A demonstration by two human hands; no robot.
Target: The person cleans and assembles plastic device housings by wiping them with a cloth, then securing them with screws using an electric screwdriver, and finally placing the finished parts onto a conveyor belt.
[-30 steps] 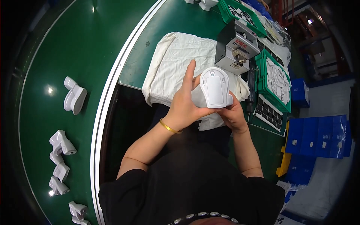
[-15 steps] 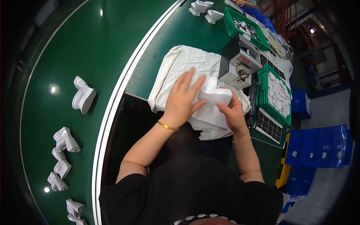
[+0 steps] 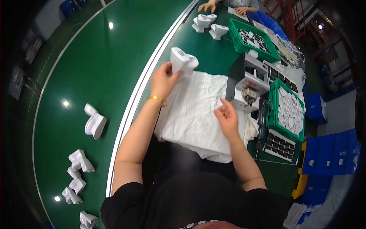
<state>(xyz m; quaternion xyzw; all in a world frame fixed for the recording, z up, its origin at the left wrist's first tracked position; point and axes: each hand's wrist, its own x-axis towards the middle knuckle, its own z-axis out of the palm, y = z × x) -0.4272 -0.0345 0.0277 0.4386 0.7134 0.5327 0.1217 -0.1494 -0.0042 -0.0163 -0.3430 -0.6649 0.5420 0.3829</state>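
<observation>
My left hand (image 3: pixel 164 81) grips a glossy white toilet-shaped piece (image 3: pixel 179 59) near the far left corner of a white cloth (image 3: pixel 194 110). The piece is held upright, with its lower part over the cloth's far edge. My right hand (image 3: pixel 228 119) hovers over the right part of the cloth, loosely curled, thumb and forefinger apart, with nothing in it. Just beyond it stands a small grey and black bench machine (image 3: pixel 248 82). Similar white pieces (image 3: pixel 202 23) stand at the table's far end.
On the left, several white pieces (image 3: pixel 95 124) lie on a green belt (image 3: pixel 76 87) behind a white rail (image 3: pixel 129 101). To the right are a green bin (image 3: pixel 289 108) of white strips, a far green bin (image 3: pixel 255 42) and a black-squared sheet (image 3: pixel 280 145). A co-worker's hands (image 3: pixel 207 6) show at the far end.
The white piece has gone from between both hands over the cloth to the far left, in my left hand. My right hand has let go of it. The view has shifted, and the co-worker's hands show more.
</observation>
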